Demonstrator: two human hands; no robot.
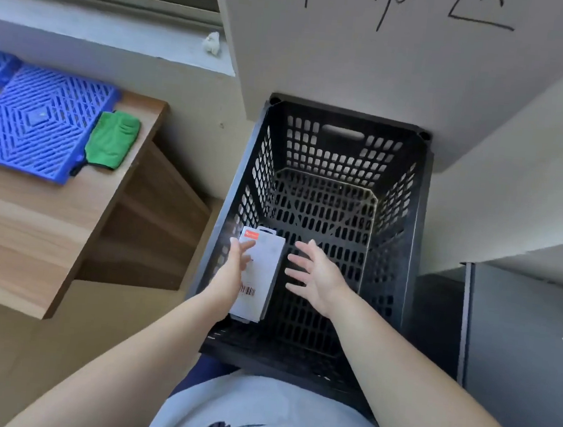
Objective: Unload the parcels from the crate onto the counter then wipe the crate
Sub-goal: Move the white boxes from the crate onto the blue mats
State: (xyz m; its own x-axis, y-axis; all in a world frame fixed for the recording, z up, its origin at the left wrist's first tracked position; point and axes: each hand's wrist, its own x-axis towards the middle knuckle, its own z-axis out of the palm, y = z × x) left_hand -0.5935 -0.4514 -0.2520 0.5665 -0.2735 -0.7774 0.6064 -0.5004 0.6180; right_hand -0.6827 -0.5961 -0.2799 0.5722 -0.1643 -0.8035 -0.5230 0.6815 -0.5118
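Inside the black crate (329,197), against its left wall, we see a single white parcel (262,273), a flat rectangular box with an orange label at its far end and a barcode near its close end. Its long axis runs away from us, roughly in line with the crate's left wall, and it seems to lean on that wall, though we cannot be sure. Our left hand (233,270) is the nearer one: its grip is on the parcel's left edge, fingers laid over the white face, but we cannot tell how firmly they close. Our right hand (315,275) hovers just to the parcel's right, fingers spread apart and holding nothing. We see no other parcel in the crate. The wooden worktop (30,234) lies to the left of the crate and higher, carrying a blue plastic grid (34,120) and a green cloth (113,140). We judge the coming move to be a lift up and leftward, over the crate's left wall, with the left hand leading.
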